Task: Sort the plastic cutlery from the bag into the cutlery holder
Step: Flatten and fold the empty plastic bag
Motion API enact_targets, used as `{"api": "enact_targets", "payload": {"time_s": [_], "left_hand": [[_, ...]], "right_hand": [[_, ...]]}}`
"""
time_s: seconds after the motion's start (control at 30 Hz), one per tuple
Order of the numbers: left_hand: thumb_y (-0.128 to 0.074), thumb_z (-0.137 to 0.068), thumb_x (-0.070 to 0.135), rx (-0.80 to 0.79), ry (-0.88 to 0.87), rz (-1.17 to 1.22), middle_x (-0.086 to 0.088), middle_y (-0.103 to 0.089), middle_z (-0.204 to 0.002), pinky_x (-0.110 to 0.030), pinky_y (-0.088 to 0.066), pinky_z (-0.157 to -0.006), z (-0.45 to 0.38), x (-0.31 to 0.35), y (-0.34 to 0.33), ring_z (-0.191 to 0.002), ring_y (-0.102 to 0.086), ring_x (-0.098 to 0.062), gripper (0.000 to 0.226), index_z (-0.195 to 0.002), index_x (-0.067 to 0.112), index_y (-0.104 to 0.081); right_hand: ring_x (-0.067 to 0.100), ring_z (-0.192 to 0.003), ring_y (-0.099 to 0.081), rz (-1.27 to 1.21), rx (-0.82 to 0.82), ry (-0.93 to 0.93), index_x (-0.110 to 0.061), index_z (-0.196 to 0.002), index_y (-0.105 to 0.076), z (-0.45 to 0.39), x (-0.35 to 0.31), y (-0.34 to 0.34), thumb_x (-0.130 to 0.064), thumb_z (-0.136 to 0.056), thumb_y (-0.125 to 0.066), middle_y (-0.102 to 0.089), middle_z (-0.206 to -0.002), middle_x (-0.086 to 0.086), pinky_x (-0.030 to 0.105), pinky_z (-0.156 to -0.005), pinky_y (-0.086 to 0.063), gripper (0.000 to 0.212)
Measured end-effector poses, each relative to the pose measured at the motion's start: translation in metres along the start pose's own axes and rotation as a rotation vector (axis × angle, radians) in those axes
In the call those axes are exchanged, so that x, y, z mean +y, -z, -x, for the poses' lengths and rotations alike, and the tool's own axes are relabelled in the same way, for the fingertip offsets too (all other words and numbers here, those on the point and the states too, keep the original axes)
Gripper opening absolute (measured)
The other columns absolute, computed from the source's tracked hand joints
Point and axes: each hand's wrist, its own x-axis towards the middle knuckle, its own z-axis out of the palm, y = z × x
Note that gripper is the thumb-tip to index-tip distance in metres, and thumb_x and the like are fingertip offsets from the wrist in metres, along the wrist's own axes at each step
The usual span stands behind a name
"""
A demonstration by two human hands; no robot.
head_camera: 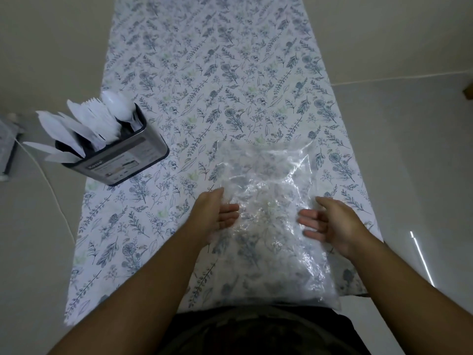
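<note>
A clear plastic bag (268, 221) lies flat on the worktop (230, 85), close to the person. The worktop wears a white cloth with blue and green leaf prints, and you can see the prints right through the bag. The bag looks crinkly and shiny, and no cutlery shows inside it. The left hand (217, 213) is at the bag's left edge, with its thumb up near a bunched bit of plastic and its fingers loosely bent and pointing right. The right hand (330, 224) is over the bag's right side, with its fingers spread a little and pointing left. Both hands face each other with the bag between them. Their fingers are loose, and I cannot tell if either hand really holds the plastic or only touches it. The holder (120, 155) stands far off to the left, at the edge of the cloth. It is a dark box with a label on its side. White cutlery (84, 124) sticks up out of it: knives on the left, forks in the middle and spoons on the right. A thin white cord (55, 196) runs over the floor to the left of the worktop.
</note>
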Motion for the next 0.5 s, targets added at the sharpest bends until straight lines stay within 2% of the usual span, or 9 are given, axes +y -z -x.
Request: {"api": "enact_targets", "payload": {"time_s": [0.1,0.17,0.2,0.27,0.33,0.37,0.43,0.47,0.5], "left_hand": [[-0.027,-0.104,0.056,-0.056,0.007,0.114,-0.023,-0.074,-0.102,-0.037,-0.055,-0.074,0.002,-0.001,0.007,-0.094,-0.073,-0.034,0.054,-0.085,0.013,-0.054],[-0.022,-0.102,0.061,-0.090,-0.042,0.170,-0.025,-0.074,-0.097,-0.034,-0.052,-0.071,0.005,-0.001,0.012,-0.087,-0.073,-0.031,0.065,-0.075,0.012,-0.054],[-0.022,-0.102,0.061,-0.104,-0.065,0.198,-0.022,-0.075,-0.087,-0.033,-0.051,-0.067,0.007,-0.001,0.013,-0.079,-0.073,-0.028,0.067,-0.072,0.011,-0.055],[-0.026,-0.104,0.055,-0.133,-0.106,0.185,-0.014,-0.073,-0.068,-0.028,-0.051,-0.060,0.010,0.000,0.019,-0.065,-0.071,-0.021,0.066,-0.069,0.006,-0.053],[-0.043,-0.104,0.038,-0.159,-0.170,0.059,-0.005,-0.069,-0.061,-0.022,-0.050,-0.055,0.007,-0.002,0.028,-0.063,-0.067,-0.019,0.051,-0.065,0.007,-0.053],[-0.055,-0.099,0.029,-0.181,-0.204,-0.021,-0.001,-0.068,-0.064,-0.022,-0.049,-0.055,0.007,-0.002,0.032,-0.065,-0.063,-0.019,0.038,-0.065,0.011,-0.056],[-0.073,-0.084,0.017,-0.216,-0.281,-0.199,0.000,-0.069,-0.079,-0.026,-0.050,-0.061,0.004,-0.005,0.043,-0.072,-0.061,-0.017,0.010,-0.079,0.017,-0.065],[-0.078,-0.080,0.014,-0.215,-0.321,-0.293,-0.002,-0.071,-0.089,-0.029,-0.052,-0.066,0.002,-0.007,0.046,-0.078,-0.063,-0.016,0.016,-0.090,0.019,-0.066],[-0.081,-0.078,0.012,-0.196,-0.361,-0.385,-0.002,-0.072,-0.095,-0.029,-0.055,-0.069,0.001,-0.009,0.047,-0.080,-0.065,-0.013,0.028,-0.099,0.020,-0.065]], "right_hand": [[0.024,-0.092,-0.076,-0.081,0.020,-0.030,-0.016,-0.113,-0.056,0.001,-0.004,0.004,-0.039,-0.108,-0.042,-0.075,-0.112,0.014,0.044,-0.077,-0.060,0.027],[0.023,-0.098,-0.073,-0.186,0.018,-0.028,-0.019,-0.098,-0.057,0.003,-0.005,0.008,-0.053,-0.107,-0.032,-0.076,-0.110,0.011,0.043,-0.081,-0.057,0.043],[0.021,-0.099,-0.072,-0.206,0.005,-0.009,-0.020,-0.092,-0.057,0.002,-0.005,0.011,-0.059,-0.106,-0.029,-0.076,-0.106,0.009,0.044,-0.084,-0.056,0.050],[0.014,-0.080,-0.071,-0.289,-0.042,0.005,-0.022,-0.082,-0.058,0.000,-0.005,0.016,-0.066,-0.101,-0.033,-0.072,-0.085,0.001,0.035,-0.078,-0.056,0.054],[0.011,-0.053,-0.060,-0.316,-0.086,-0.042,-0.020,-0.074,-0.056,0.003,-0.008,0.019,-0.063,-0.099,-0.045,-0.056,-0.062,-0.004,0.024,-0.057,-0.053,0.051],[0.012,-0.053,-0.059,-0.245,-0.105,-0.034,-0.018,-0.078,-0.059,0.007,-0.010,0.020,-0.056,-0.099,-0.052,-0.055,-0.063,-0.003,0.023,-0.056,-0.052,0.044],[0.011,-0.065,-0.066,0.001,-0.133,0.055,-0.017,-0.104,-0.065,0.009,-0.007,0.022,-0.033,-0.097,-0.065,-0.064,-0.085,0.003,0.028,-0.061,-0.055,0.017],[0.010,-0.071,-0.071,0.101,-0.145,0.098,-0.019,-0.119,-0.063,0.010,-0.005,0.024,-0.021,-0.094,-0.070,-0.067,-0.097,0.006,0.027,-0.063,-0.057,0.026],[0.012,-0.079,-0.074,0.180,-0.146,0.123,-0.020,-0.131,-0.058,0.011,-0.002,0.024,-0.011,-0.089,-0.074,-0.067,-0.105,0.009,0.029,-0.065,-0.060,0.045]]}}
